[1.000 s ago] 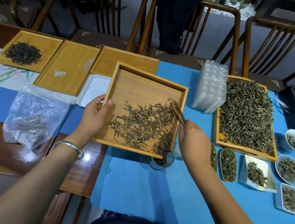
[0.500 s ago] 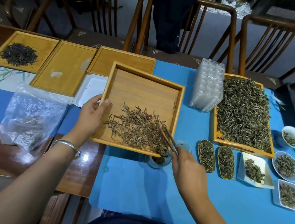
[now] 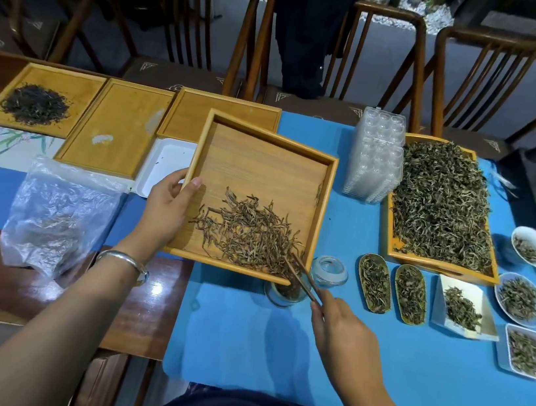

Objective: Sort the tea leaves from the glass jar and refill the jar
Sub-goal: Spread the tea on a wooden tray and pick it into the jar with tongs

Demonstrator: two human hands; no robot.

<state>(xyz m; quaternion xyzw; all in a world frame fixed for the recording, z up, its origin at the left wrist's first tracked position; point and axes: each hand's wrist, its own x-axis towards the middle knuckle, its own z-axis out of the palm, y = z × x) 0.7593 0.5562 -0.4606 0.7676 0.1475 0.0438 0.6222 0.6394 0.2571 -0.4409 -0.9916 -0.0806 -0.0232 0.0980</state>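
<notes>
My left hand [image 3: 167, 209] grips the left rim of a square wooden tray [image 3: 266, 154], held tilted above the table. A heap of brown tea leaves [image 3: 248, 234] lies in its near half, crowded toward the near right corner. My right hand [image 3: 344, 337] pinches wooden tweezers [image 3: 302, 278], their tips among the leaves at that corner. The glass jar [image 3: 284, 294] stands on the blue mat under the corner, partly hidden by the tray, with leaves inside. Its glass lid [image 3: 331, 270] lies just to the right.
A large tray of green-grey tea [image 3: 441, 206] stands at right, with small dishes and scoops of leaves [image 3: 375, 283] in front. A stack of clear plastic cases [image 3: 374, 156], other wooden trays [image 3: 115, 126], a white dish [image 3: 164, 167] and a plastic bag [image 3: 58, 211] lie nearby. Chairs line the far edge.
My right hand has drawn the tweezers from the tray's upper right down to its near right corner. The leaves have gathered toward that corner above the jar.
</notes>
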